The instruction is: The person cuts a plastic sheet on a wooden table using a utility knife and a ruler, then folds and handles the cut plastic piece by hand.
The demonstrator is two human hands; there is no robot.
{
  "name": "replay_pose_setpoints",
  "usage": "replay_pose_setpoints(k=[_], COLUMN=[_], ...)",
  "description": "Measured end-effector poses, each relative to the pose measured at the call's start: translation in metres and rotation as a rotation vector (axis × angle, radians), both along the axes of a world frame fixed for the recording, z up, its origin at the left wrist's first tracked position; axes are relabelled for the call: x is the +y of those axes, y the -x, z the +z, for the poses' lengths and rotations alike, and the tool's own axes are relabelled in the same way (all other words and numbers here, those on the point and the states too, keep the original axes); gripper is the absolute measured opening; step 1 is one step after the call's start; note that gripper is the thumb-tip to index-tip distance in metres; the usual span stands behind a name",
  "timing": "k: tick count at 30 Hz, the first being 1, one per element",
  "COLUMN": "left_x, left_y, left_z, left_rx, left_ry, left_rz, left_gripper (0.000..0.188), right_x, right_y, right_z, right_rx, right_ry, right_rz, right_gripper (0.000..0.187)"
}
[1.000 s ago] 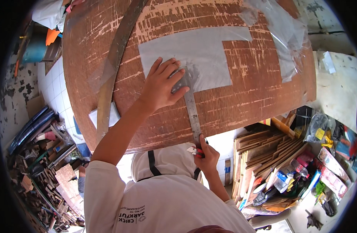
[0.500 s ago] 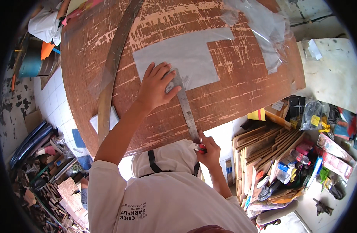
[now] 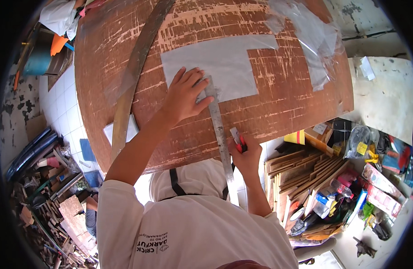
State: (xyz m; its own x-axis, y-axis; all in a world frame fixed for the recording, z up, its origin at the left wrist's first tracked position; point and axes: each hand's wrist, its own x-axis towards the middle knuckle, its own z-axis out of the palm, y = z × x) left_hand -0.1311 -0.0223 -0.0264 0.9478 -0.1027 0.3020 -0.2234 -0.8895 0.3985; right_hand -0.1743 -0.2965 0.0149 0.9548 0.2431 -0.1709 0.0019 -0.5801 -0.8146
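Long steel ruler (image 3: 220, 134) lies on the worn brown wooden bench (image 3: 269, 103), top end over the grey cut paper sheet (image 3: 224, 67), lower end overhanging the near bench edge. Left hand (image 3: 184, 94) flat on ruler top and sheet, grip apart, fingers spread. Right hand (image 3: 246, 154) at the bench edge, grip clamped on a red-handled utility knife (image 3: 238, 140), blade beside ruler's right edge. Bare bench right of sheet; crumpled clear plastic film (image 3: 314, 40) at the far right. Curved wooden strip (image 3: 130, 89) left. Blade tip too small to read. Ruler's bottom end hidden behind clothing.
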Motion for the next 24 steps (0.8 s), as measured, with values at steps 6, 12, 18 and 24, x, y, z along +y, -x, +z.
replay_pose_setpoints(k=[6, 12, 18, 24], left_x=[0.0, -0.003, -0.001, 0.0], left_y=[0.006, 0.002, 0.005, 0.006], left_z=[0.007, 0.008, 0.011, 0.01], left_rx=[0.055, 0.083, 0.132, 0.139], left_ry=[-0.029, -0.036, -0.046, -0.078], left_rz=[0.032, 0.021, 0.015, -0.002], left_gripper=[0.048, 0.054, 0.062, 0.065], right_x=[0.023, 0.006, 0.032, 0.044], right_y=[-0.02, -0.038, -0.059, -0.057], right_z=[-0.006, -0.027, 0.019, 0.009], right_rx=[0.161, 0.273, 0.359, -0.073], right_ry=[-0.125, -0.487, -0.282, 0.016], right_rz=[-0.067, 0.027, 0.128, 0.227], right_gripper=[0.026, 0.054, 0.063, 0.057])
